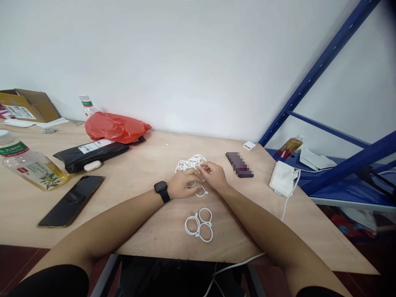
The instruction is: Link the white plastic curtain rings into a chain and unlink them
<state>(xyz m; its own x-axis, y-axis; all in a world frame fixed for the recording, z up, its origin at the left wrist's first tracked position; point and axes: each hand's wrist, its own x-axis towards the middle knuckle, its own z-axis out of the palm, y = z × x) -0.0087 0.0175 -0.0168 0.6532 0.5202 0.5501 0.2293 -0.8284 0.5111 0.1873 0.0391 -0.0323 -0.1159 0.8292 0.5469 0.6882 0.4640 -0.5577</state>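
My left hand (184,184), with a black watch on its wrist, is curled palm down over the table, thumb and fingers around part of a white plastic ring. Its fingers hide much of that ring. A white ring with a small knob (201,191) shows just beyond the left thumb. Close to it, my right hand (214,175) is pinched on a white ring, mostly covered by the fingers. Behind both hands lies a heap of white rings (188,163). Nearer to me, a small cluster of white rings (198,225) lies flat, touching one another.
At left are a phone (71,201), a bottle (34,165), a white case (92,166), a black parcel (93,152) and a red bag (117,127). At right lie another phone (239,164) and a white charger (283,178) with a cable, beside a blue rack (328,130).
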